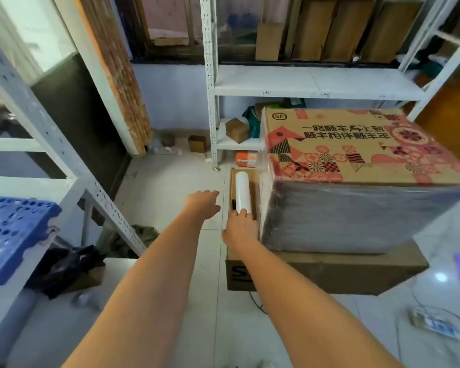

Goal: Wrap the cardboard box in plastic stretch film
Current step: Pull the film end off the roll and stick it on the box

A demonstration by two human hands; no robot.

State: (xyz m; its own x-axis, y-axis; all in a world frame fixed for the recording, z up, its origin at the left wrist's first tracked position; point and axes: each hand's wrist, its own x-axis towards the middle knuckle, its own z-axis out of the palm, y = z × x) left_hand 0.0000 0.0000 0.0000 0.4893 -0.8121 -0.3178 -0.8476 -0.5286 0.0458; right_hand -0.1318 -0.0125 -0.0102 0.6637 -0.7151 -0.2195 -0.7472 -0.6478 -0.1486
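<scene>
Here the right hand (241, 228) grips the near end of the stretch film roll (242, 192), light and slippery, lying just left of the film-sided cardboard box (356, 166); the left hand (203, 204) hovers open, further left.

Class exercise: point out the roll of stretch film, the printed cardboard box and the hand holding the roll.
stretch film roll (242, 191): head view, middle of the white roll.
printed cardboard box (356, 147): head view, patterned top face.
right hand (241, 229): head view, back of the hand.
</scene>
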